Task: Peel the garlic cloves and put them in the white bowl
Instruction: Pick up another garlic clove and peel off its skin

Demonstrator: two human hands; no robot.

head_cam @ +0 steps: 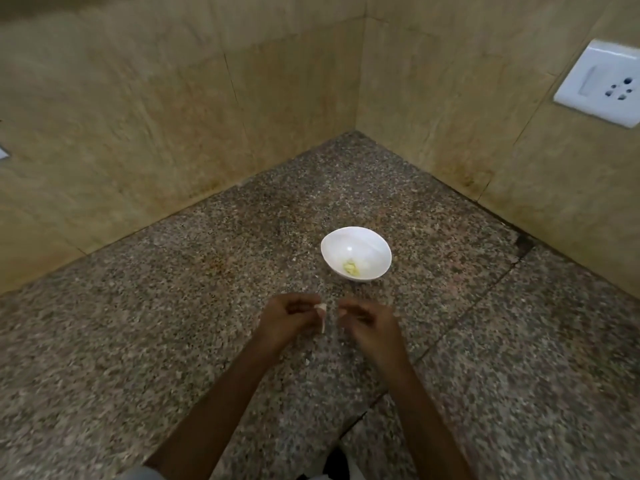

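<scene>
— What was the room like?
— A corner. A speckled granite table (166, 341) ran back to two beige tiled walls (138, 116), stained brown along the bottom edge. A white socket (602, 81) sat on the right wall, and a dark seam (467, 306) crossed the table on the right.

— And the hands?
— Both forearms reached forward from the bottom edge, side by side, just short of the bowl (367, 237). The left grip (287, 317) had its fingers curled, pinching a clove (320, 308) at the tips. The right grip (367, 323) was just beside it, fingers bent, thumb and forefinger close together. The blur was too strong to tell whether it held anything.

— The clove itself?
— Small, white, with a thin strip of skin (323, 325) hanging below it. It was held above the table, between the two grips, near the bowl but apart from it.

— The bowl?
— Round, glossy white, shallow. Pale yellowish bits (349, 268) lay at its bottom.
</scene>
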